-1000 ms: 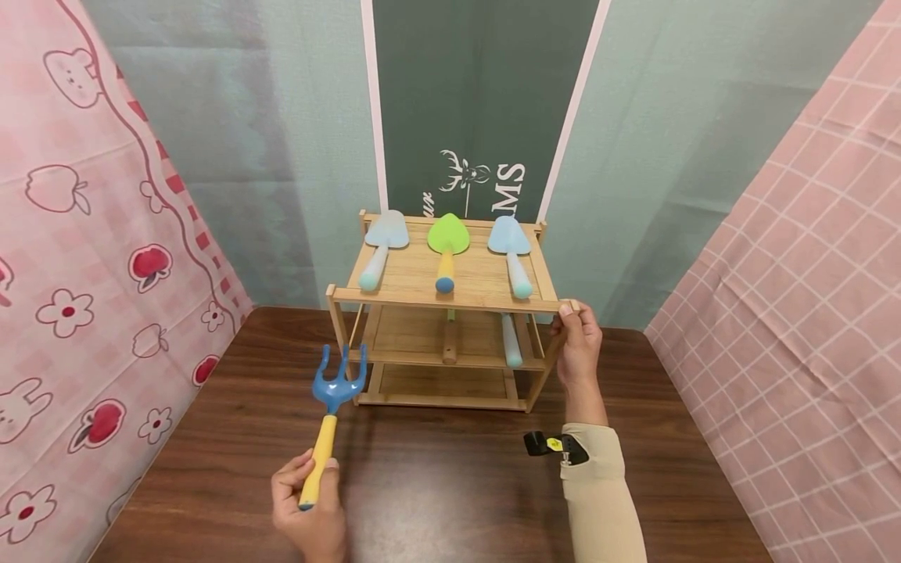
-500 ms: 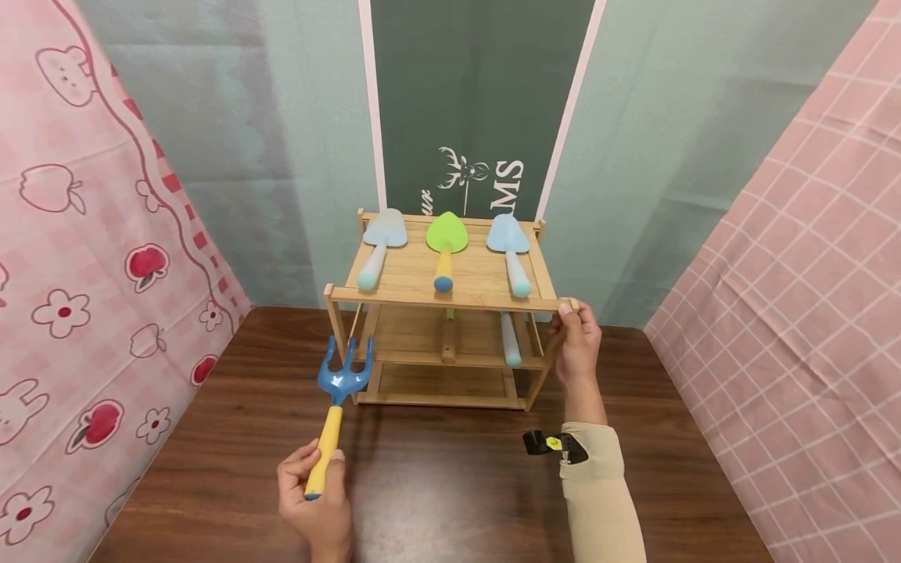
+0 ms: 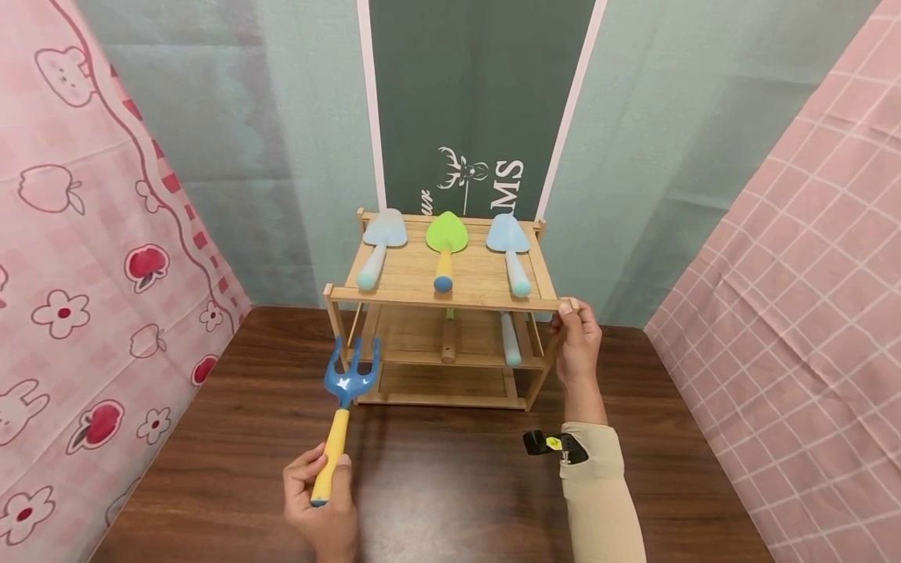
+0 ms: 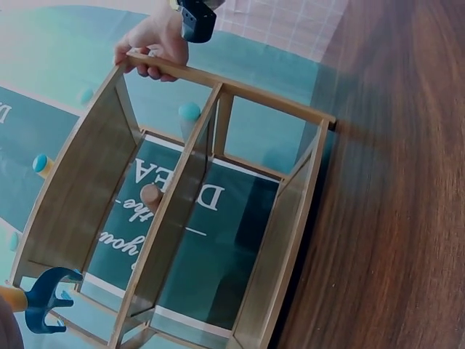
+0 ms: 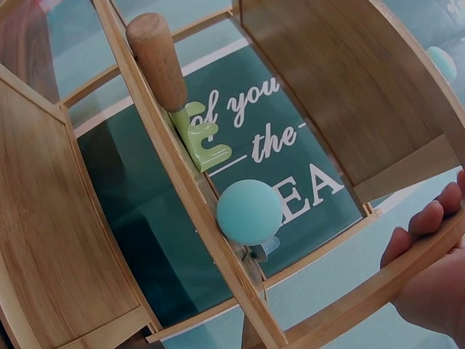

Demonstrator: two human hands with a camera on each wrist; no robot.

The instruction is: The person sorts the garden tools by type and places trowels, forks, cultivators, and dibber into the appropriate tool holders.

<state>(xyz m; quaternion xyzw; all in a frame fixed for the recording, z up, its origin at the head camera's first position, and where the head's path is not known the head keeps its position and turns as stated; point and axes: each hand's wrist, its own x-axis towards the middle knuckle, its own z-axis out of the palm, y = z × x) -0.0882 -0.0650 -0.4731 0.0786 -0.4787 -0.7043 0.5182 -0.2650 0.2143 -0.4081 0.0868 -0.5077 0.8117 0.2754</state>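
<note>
My left hand point(image 3: 322, 500) grips the yellow handle of a blue three-pronged garden fork point(image 3: 349, 383), held above the table in front of the rack's left side. With the right hand point(image 3: 580, 344) I hold the front right corner post of a wooden three-tier rack point(image 3: 443, 299). On its top shelf lie a pale blue trowel point(image 3: 385, 229) at left, a green trowel point(image 3: 447, 233) with a yellow handle in the middle, and a light blue trowel point(image 3: 508, 234) at right. The middle shelf bears a green fork point(image 5: 203, 138) with a wooden handle and a tool with a white, mint-ended handle point(image 3: 511, 340).
The rack stands on a dark brown wooden table point(image 3: 436, 485). Pink patterned cloth point(image 3: 105, 234) hangs on the left and pink checked cloth point(image 3: 795, 313) on the right. A green and teal cloth point(image 3: 486, 94) hangs behind the rack.
My left hand has moved a little to the right and forward with the blue garden fork, bringing its prongs in front of the rack's left post. My right hand stays on the rack.
</note>
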